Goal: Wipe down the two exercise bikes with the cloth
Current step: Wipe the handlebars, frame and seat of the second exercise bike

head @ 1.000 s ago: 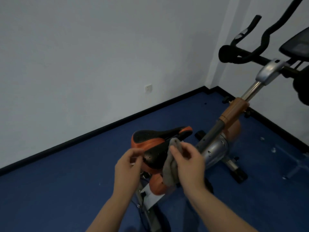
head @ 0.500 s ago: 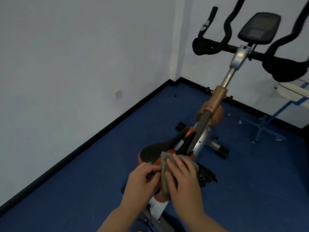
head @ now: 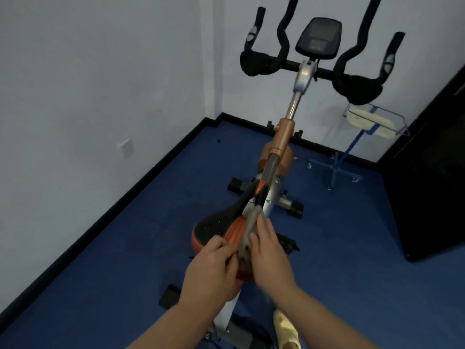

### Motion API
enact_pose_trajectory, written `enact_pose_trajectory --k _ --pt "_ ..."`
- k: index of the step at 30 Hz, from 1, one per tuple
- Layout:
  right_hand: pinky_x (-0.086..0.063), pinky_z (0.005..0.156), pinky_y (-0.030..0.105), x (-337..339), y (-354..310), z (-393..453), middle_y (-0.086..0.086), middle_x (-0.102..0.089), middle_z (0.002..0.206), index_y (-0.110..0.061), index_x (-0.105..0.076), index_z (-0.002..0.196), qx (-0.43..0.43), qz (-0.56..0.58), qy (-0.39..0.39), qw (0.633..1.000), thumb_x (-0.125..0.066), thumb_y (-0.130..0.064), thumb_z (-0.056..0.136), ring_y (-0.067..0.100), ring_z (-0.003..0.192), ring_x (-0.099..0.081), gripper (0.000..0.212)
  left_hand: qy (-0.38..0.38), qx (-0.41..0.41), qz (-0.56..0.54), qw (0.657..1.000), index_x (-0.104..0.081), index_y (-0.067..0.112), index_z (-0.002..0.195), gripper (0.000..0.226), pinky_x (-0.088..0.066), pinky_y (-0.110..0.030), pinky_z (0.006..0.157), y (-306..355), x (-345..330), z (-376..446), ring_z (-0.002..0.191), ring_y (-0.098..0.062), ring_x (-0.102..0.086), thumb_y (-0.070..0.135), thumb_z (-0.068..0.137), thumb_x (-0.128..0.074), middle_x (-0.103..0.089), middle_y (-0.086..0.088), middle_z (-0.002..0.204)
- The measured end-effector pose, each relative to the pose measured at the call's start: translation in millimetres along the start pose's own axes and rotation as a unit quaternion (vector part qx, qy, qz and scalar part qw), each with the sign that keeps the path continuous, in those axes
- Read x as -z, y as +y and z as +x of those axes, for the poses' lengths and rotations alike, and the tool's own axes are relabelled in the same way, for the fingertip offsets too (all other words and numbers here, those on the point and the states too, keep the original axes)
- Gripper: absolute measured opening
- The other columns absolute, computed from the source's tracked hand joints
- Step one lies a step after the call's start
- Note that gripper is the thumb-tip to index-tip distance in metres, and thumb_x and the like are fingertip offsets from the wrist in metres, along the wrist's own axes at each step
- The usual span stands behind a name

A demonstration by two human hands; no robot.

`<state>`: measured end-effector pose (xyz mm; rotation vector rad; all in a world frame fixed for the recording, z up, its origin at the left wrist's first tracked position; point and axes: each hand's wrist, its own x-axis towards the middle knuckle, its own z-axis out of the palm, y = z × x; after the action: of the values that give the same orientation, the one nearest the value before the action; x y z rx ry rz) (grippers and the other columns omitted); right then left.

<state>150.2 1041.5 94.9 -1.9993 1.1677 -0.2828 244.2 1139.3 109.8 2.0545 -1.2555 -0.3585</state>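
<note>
1. Since half a second earlier, your view had swung further right, so the whole orange-and-silver exercise bike (head: 274, 172) with its black handlebars (head: 312, 69) and dark console screen (head: 318, 37) stood square ahead.
2. Your right hand (head: 270, 255) had slid up the saddle, its straight fingers pressed together and flat against the grey cloth (head: 249, 227).
3. Your left hand (head: 211, 270) had stayed at the rear, fingers curled and pinching the cloth's lower end.
4. The cloth lay draped along the right side of the black-and-orange padded saddle (head: 219, 227), reaching toward its nose.
5. The bike stood on blue carpet (head: 352, 248) edged by black skirting (head: 125, 200), in a corner of pale walls (head: 88, 84).
6. A blue-framed stand (head: 352, 144) stood beyond the bike on the right; a dark panel (head: 432, 172) filled that side.
</note>
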Motion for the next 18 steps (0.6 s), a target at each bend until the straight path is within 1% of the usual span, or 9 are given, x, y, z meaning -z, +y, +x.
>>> enact_pose_trajectory --k 2,3,5,7,8,10,13,15,18 --pt "-0.034 0.099 0.023 0 -8 8 -0.009 -0.003 0.161 -0.031 0.003 0.154 -0.019 -0.003 0.014 1.000 -0.020 -0.037 0.105 0.016 0.140 -0.028 0.055 -0.012 -0.013 0.033 0.999 -0.071 0.018 0.104 0.020 -0.043 -0.019 0.058 5 -2 4 0.071 -0.007 -0.051 0.020 0.097 -0.052 -0.047 0.012 0.091" --pt "-0.032 0.097 0.021 -4 -7 3 -0.009 -0.002 0.161 -0.030 0.005 0.154 -0.018 -0.018 0.018 1.000 -0.020 -0.038 0.105 0.016 0.140 -0.027 0.056 -0.020 -0.014 0.044 0.999 -0.070 0.016 0.102 0.021 -0.040 -0.016 0.056 7 -3 6 0.069 -0.007 -0.049 0.019 0.098 -0.049 -0.046 0.011 0.091" --pt "-0.020 0.104 0.017 -10 -3 -15 -0.012 0.008 0.161 -0.033 0.011 0.152 0.006 -0.046 0.008 0.999 -0.020 -0.042 0.103 0.014 0.145 -0.012 0.058 -0.031 0.005 0.045 0.999 -0.068 0.014 0.100 0.022 -0.038 -0.013 0.056 10 -5 10 0.067 -0.007 -0.047 0.018 0.100 -0.046 -0.045 0.010 0.094" --pt "-0.019 0.110 0.021 -7 -1 -13 -0.011 0.011 0.160 -0.034 0.014 0.151 0.015 -0.043 -0.015 0.999 -0.025 -0.042 0.103 0.017 0.147 -0.009 0.063 -0.040 0.019 0.047 0.998 -0.066 0.015 0.105 0.022 -0.039 -0.013 0.058 12 -8 14 0.068 -0.006 -0.046 0.017 0.100 -0.045 -0.044 0.009 0.097" --pt "-0.028 0.112 0.028 -4 -3 -1 -0.008 0.007 0.161 -0.031 0.013 0.152 0.010 -0.032 -0.024 0.999 -0.028 -0.040 0.103 0.020 0.145 -0.017 0.065 -0.039 0.022 0.053 0.998 -0.064 0.016 0.109 0.022 -0.039 -0.013 0.059 13 -9 17 0.068 -0.006 -0.047 0.016 0.101 -0.044 -0.043 0.009 0.099" --pt "-0.042 0.103 0.039 2 -11 31 -0.001 -0.008 0.161 -0.026 0.010 0.154 -0.018 0.011 -0.016 1.000 -0.026 -0.036 0.104 0.023 0.135 -0.036 0.062 -0.029 0.036 0.064 0.997 -0.057 0.020 0.119 0.023 -0.038 -0.013 0.060 15 -13 24 0.070 -0.006 -0.047 0.017 0.101 -0.042 -0.040 0.008 0.103" --pt "-0.044 0.100 0.042 3 -9 45 0.005 -0.028 0.155 -0.027 0.007 0.154 -0.038 0.056 0.009 0.998 -0.028 -0.033 0.104 0.024 0.127 -0.045 0.061 -0.031 0.053 0.109 0.992 -0.054 0.020 0.121 0.023 -0.040 -0.014 0.066 23 -23 33 0.068 -0.004 -0.042 0.017 0.101 -0.044 -0.036 0.007 0.105" --pt "-0.046 0.098 0.043 1 0 30 0.002 -0.034 0.152 -0.034 0.007 0.153 0.000 0.074 -0.003 0.997 -0.029 -0.034 0.104 0.021 0.125 -0.048 0.061 -0.026 0.065 0.113 0.991 -0.058 0.020 0.116 0.021 -0.041 -0.014 0.069 26 -28 37 0.068 -0.003 -0.042 0.018 0.101 -0.044 -0.035 0.009 0.102" --pt "-0.033 0.113 0.039 5 7 49 -0.003 -0.007 0.162 -0.033 0.008 0.153 0.059 0.103 -0.021 0.993 -0.030 -0.031 0.104 0.016 0.141 -0.027 0.062 0.006 0.075 0.109 0.991 -0.059 0.021 0.118 0.024 -0.038 -0.013 0.068 27 -36 42 0.075 -0.004 -0.049 0.020 0.101 -0.043 -0.041 0.008 0.105"
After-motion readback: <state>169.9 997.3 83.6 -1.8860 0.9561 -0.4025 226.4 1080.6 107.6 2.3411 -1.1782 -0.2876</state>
